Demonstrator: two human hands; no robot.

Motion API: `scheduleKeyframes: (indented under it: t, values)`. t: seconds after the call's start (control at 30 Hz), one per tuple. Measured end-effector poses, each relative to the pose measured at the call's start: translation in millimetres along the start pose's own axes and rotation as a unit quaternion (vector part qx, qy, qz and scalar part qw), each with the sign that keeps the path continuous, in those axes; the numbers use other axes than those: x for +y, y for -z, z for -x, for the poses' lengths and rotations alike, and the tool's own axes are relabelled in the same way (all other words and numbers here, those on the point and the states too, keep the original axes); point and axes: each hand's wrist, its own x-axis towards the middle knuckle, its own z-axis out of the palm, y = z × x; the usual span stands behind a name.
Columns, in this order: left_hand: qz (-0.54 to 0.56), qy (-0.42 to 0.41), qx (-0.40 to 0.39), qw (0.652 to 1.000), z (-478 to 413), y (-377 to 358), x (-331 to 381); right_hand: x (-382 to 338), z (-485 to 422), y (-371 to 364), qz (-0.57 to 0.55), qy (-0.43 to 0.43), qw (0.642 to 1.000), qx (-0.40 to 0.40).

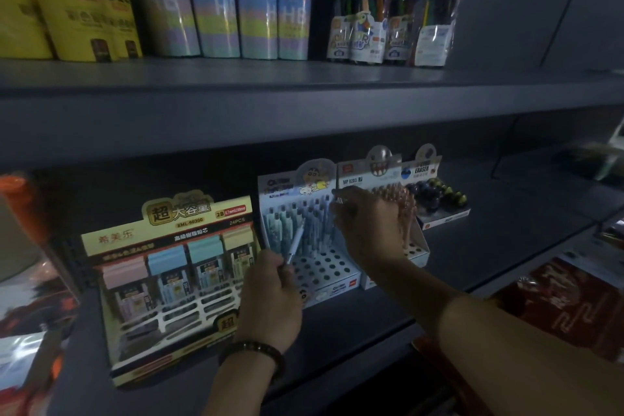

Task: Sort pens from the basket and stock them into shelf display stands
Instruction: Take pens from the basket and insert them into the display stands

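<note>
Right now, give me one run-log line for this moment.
left hand: holds silver pen | right hand: reaching into blue pen stand, grip unclear | front holes empty | stage: stocking

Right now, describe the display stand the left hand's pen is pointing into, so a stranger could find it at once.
Look at the lower shelf, under the one with the pencil tubs. The pen display stand is second from the left, between the yellow lead-refill box and the stand of copper-coloured pens. Only it has a pale blue cartoon header, blue-green pens at the back and empty round holes in front.
</note>
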Motion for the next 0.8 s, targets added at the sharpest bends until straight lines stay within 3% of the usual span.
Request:
scheduleKeyframes:
  t: [0.3,0.43,0.57,0.67,0.8]
  values:
    - [0.068,0.01,-0.004,0.998,-0.6,2.5,0.3,0.2,0.0,-9.1,0.066,-0.031,0.991,-0.111]
    - [0.072,0.011,-0.002,0.997,-1.6,3.6,2.4,-3.4,-2.3,-5.3,0.058,-0.037,0.99,-0.125]
    - [0.121,0.035,-0.013,0.992,-1.2,3.7,6.3,-9.3,13.0,7.9,-0.002,-0.034,0.996,-0.08]
    - [0.15,0.039,-0.018,0.988,-0.6,2.4,8.7,-13.1,36.7,18.3,-0.104,-0.153,0.975,-0.124]
    - [0.202,0.036,-0.016,0.979,4.1,-2.0,16.5,-14.4,69.0,24.3,-0.242,-0.32,0.898,-0.18]
